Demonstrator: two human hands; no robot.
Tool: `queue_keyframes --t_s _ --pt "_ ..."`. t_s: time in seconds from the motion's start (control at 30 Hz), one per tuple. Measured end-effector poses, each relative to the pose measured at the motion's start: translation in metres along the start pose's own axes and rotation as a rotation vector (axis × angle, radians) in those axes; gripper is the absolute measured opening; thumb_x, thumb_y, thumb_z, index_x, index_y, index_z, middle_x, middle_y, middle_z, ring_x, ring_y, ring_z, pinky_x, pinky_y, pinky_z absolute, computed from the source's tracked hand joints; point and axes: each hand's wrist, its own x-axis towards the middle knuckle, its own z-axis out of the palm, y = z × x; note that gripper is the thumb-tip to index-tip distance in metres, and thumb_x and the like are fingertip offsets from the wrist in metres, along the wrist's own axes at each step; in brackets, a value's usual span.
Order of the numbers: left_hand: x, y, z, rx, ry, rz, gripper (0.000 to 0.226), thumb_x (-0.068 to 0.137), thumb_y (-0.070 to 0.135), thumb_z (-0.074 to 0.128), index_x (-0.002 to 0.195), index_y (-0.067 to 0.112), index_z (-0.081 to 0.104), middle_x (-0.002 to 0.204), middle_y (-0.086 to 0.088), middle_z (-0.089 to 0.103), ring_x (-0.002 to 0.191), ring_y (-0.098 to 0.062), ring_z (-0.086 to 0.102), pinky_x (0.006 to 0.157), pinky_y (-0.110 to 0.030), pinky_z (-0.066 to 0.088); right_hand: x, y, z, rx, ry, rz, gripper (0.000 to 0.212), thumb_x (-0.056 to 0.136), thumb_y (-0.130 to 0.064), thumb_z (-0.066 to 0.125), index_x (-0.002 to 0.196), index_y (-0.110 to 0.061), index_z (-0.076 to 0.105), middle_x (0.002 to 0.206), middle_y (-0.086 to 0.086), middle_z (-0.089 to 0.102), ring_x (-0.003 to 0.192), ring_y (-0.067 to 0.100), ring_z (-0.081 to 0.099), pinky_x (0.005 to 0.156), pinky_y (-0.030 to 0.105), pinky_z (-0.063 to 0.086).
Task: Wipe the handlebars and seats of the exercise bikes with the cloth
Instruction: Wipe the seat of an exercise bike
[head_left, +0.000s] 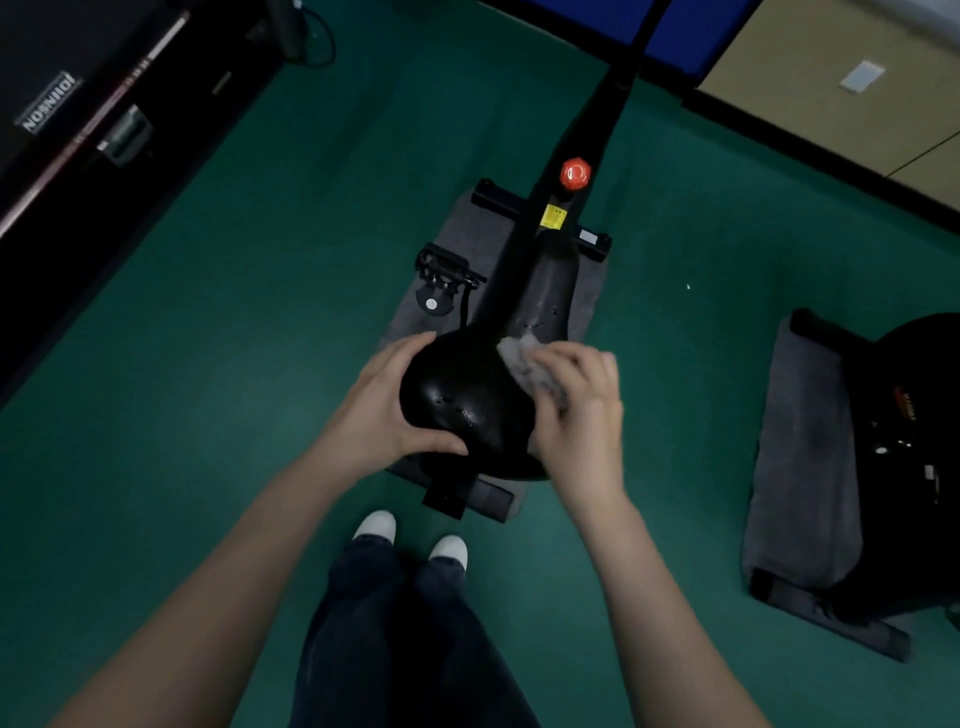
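The left hand (387, 402) cups the glossy black saddle-shaped bike seat (467, 400); the right hand (576, 410) clutches a crumpled grey cloth (524, 364) against its right flank. Light bracing could let the seat twist, leaving the narrow nose beyond the cloth unwiped.

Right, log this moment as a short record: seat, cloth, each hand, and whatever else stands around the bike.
seat: black, on the middle bike, seen from above
cloth: grey, bunched, on the seat's right side
right hand: grips the cloth and presses it on the seat; blurred
left hand: holds the seat's left edge
red knob: on the frame beyond the seat
mat: grey, under the bike
second bike: at right, on its own grey mat
floor: green
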Motion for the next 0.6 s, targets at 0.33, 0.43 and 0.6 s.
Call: queue_keyframes --t_s 0.33,0.43,0.6 --pt "0.002 -0.006 -0.007 -0.03 -0.083 0.041 0.122 0.038 0.056 0.083 0.143 0.028 0.029 0.146 0.008 0.034 0.137 -0.01 0.029 0.117 -0.034 0.024 0.0 -0.035 0.021 0.086 -0.146 -0.107 0.034 0.075 0.013 0.066 0.104 -0.003 0.071 0.101 0.011 0.06 0.097 0.021 0.052 0.09 0.012 0.038" --pt "0.001 -0.008 -0.004 -0.075 -0.06 0.024 0.122 0.036 0.064 0.08 0.143 0.032 0.028 0.144 0.013 0.033 0.137 -0.01 0.029 0.116 -0.034 0.024 0.006 -0.036 0.022 0.083 -0.167 -0.104 0.033 0.077 0.012 0.065 0.105 -0.003 0.07 0.102 0.009 0.06 0.099 0.019 0.05 0.09 0.014 0.038" --pt "-0.006 -0.013 0.002 -0.175 -0.002 -0.031 0.125 0.037 0.066 0.079 0.145 0.03 0.028 0.146 0.012 0.033 0.138 -0.008 0.028 0.117 -0.039 0.026 -0.028 -0.036 0.015 0.111 -0.207 -0.213 0.037 0.074 0.016 0.062 0.105 -0.003 0.069 0.107 0.007 0.06 0.101 0.016 0.049 0.093 0.014 0.035"
